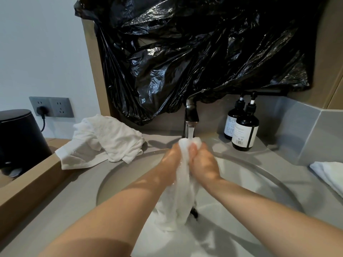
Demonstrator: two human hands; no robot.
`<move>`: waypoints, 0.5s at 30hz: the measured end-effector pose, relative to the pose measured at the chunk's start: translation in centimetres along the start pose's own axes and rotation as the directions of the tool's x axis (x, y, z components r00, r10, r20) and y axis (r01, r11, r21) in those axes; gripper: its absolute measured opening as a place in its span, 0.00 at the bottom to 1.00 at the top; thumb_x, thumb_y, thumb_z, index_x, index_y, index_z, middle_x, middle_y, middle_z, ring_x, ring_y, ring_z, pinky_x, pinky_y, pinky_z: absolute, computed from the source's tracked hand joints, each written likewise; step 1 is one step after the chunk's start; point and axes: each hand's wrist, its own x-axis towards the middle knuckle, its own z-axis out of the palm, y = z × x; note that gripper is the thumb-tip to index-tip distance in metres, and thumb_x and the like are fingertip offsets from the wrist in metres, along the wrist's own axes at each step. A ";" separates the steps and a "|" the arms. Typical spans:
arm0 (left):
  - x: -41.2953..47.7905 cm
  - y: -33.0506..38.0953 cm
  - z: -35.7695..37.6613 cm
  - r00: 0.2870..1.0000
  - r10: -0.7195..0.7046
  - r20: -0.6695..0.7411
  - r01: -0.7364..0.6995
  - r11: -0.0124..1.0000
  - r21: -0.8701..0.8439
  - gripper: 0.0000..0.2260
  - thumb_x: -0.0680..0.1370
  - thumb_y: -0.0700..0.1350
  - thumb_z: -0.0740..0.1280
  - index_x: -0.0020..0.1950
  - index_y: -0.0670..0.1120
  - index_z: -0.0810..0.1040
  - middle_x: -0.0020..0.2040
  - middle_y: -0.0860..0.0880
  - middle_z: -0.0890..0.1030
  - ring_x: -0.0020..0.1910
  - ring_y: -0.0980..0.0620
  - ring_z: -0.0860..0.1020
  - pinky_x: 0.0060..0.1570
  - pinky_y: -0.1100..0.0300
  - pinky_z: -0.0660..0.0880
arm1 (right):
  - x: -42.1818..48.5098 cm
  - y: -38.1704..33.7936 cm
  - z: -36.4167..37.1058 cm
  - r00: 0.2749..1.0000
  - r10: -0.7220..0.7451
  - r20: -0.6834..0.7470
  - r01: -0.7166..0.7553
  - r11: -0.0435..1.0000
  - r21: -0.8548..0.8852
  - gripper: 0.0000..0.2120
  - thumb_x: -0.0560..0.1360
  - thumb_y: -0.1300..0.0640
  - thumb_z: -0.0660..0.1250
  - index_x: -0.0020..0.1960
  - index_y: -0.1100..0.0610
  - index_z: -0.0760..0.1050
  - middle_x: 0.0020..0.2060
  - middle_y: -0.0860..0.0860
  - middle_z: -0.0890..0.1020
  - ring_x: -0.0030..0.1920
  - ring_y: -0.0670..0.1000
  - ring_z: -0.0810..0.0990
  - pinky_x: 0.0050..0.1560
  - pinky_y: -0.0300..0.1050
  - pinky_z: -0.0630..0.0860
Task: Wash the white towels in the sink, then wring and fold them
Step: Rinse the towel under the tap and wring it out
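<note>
Pump bottles point(245, 132); black plastic point(185, 52), seemingly bags

I see one wet white towel point(181, 191) bunched upright, hanging into the sink point(241, 173); crumpled towels point(107, 140) lie on the table point(83, 182) left, a folded towel point(328, 175) right.

towel point(185, 182): is hanging between the fingers of the left hand point(171, 160) and right hand point(203, 164), down into the sink point(111, 182).
tap point(191, 115): is standing just behind the fingers, pouring onto the towel's top.
heap point(105, 140): is lying on the counter point(55, 210), left of the fingers.
bottles point(245, 130): are standing right of the fingers, one before the other.
folded towel point(328, 175): is lying on the counter, far right of the fingers.
</note>
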 end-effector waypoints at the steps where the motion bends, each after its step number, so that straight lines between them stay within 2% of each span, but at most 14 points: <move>1: 0.2 0.2 -0.2 0.999 -0.013 0.030 0.013 1.000 0.003 0.20 0.80 0.56 0.63 0.54 0.40 0.80 0.46 0.42 0.80 0.46 0.44 0.79 0.48 0.51 0.76 | 0.3 0.0 -0.3 1.000 -0.003 0.014 0.002 0.999 0.046 0.19 0.82 0.45 0.50 0.61 0.57 0.69 0.54 0.57 0.79 0.55 0.60 0.78 0.47 0.45 0.68; 3: 0.4 0.7 -1.0 0.990 -0.064 0.125 0.056 0.996 0.066 0.17 0.82 0.54 0.60 0.52 0.41 0.78 0.44 0.44 0.79 0.45 0.45 0.77 0.47 0.54 0.75 | 1.4 0.3 -1.3 0.990 0.080 0.119 -0.102 0.975 0.197 0.17 0.81 0.44 0.52 0.51 0.53 0.75 0.46 0.54 0.80 0.50 0.58 0.78 0.47 0.45 0.70; 5: 0.6 1.0 -1.8 0.973 -0.145 0.178 0.123 0.984 0.127 0.16 0.81 0.54 0.61 0.51 0.42 0.80 0.43 0.45 0.81 0.45 0.46 0.78 0.48 0.53 0.75 | 2.4 0.8 -2.4 0.942 0.234 0.241 -0.297 0.914 0.276 0.21 0.80 0.40 0.54 0.50 0.56 0.77 0.44 0.56 0.82 0.47 0.57 0.80 0.49 0.46 0.74; 6: 0.6 1.2 -1.9 0.970 -0.202 0.137 0.176 0.968 0.181 0.18 0.80 0.56 0.62 0.52 0.42 0.81 0.46 0.44 0.83 0.47 0.45 0.80 0.53 0.51 0.76 | 2.6 1.0 -2.9 0.903 0.311 0.295 -0.398 0.864 0.309 0.23 0.79 0.39 0.55 0.53 0.56 0.77 0.45 0.57 0.82 0.47 0.57 0.81 0.51 0.47 0.75; 7: 0.7 1.3 -1.9 0.973 -0.229 0.030 0.215 0.943 0.253 0.21 0.79 0.59 0.62 0.54 0.43 0.82 0.51 0.43 0.84 0.51 0.44 0.81 0.58 0.49 0.76 | 2.8 1.2 -3.3 0.874 0.355 0.332 -0.467 0.803 0.370 0.23 0.79 0.38 0.56 0.53 0.56 0.77 0.43 0.57 0.83 0.44 0.56 0.81 0.48 0.46 0.76; 8: 0.9 1.1 -2.2 0.975 -0.215 -0.052 0.221 0.930 0.293 0.25 0.78 0.63 0.61 0.57 0.44 0.82 0.56 0.43 0.83 0.55 0.43 0.81 0.62 0.47 0.75 | 3.1 1.2 -3.7 0.856 0.369 0.361 -0.506 0.739 0.445 0.22 0.79 0.38 0.58 0.51 0.56 0.77 0.39 0.56 0.83 0.39 0.55 0.82 0.42 0.44 0.77; 9: 1.1 0.9 -2.4 0.976 -0.215 -0.042 0.217 0.920 0.327 0.26 0.78 0.66 0.59 0.58 0.47 0.81 0.59 0.44 0.82 0.58 0.43 0.80 0.65 0.46 0.73 | 3.4 1.2 -4.0 0.846 0.366 0.387 -0.527 0.682 0.508 0.21 0.79 0.39 0.59 0.46 0.56 0.76 0.31 0.54 0.82 0.31 0.53 0.82 0.34 0.41 0.77; 10: 1.2 0.7 -2.6 0.980 -0.195 0.027 0.177 0.933 0.312 0.26 0.78 0.67 0.57 0.59 0.49 0.81 0.61 0.46 0.82 0.61 0.44 0.79 0.67 0.48 0.72 | 3.7 1.2 -4.2 0.843 0.354 0.404 -0.533 0.648 0.544 0.20 0.78 0.39 0.61 0.42 0.55 0.75 0.24 0.53 0.80 0.24 0.50 0.79 0.26 0.37 0.74; 11: 0.8 0.7 -2.4 0.974 -0.161 0.158 0.105 0.944 0.313 0.24 0.79 0.66 0.56 0.60 0.51 0.80 0.62 0.50 0.81 0.64 0.46 0.78 0.67 0.50 0.71 | 3.9 1.1 -4.5 0.842 0.337 0.421 -0.532 0.647 0.546 0.21 0.77 0.38 0.62 0.40 0.55 0.73 0.20 0.51 0.78 0.20 0.49 0.77 0.22 0.36 0.72; 12: 0.3 0.7 -2.0 0.956 -0.153 0.249 0.059 0.936 0.348 0.22 0.80 0.64 0.57 0.63 0.52 0.77 0.62 0.54 0.80 0.65 0.48 0.77 0.67 0.53 0.71 | 4.2 1.1 -4.6 0.839 0.316 0.444 -0.530 0.664 0.527 0.21 0.75 0.36 0.63 0.40 0.55 0.73 0.21 0.51 0.79 0.20 0.48 0.78 0.25 0.37 0.74; 13: -0.2 0.7 -1.8 0.945 -0.140 0.296 0.016 0.922 0.387 0.22 0.78 0.63 0.63 0.66 0.51 0.73 0.62 0.55 0.79 0.65 0.49 0.77 0.65 0.54 0.71 | 4.2 0.9 -4.8 0.827 0.289 0.482 -0.532 0.680 0.505 0.22 0.74 0.36 0.65 0.44 0.56 0.76 0.25 0.53 0.82 0.25 0.50 0.81 0.32 0.40 0.78; 15: 0.0 0.4 -2.1 0.943 -0.084 0.323 -0.035 0.937 0.348 0.33 0.70 0.60 0.73 0.70 0.47 0.70 0.60 0.49 0.81 0.60 0.47 0.80 0.61 0.51 0.76 | 4.1 0.6 -5.3 0.778 0.193 0.597 -0.539 0.692 0.479 0.23 0.75 0.41 0.67 0.53 0.61 0.78 0.42 0.57 0.85 0.41 0.54 0.84 0.49 0.48 0.80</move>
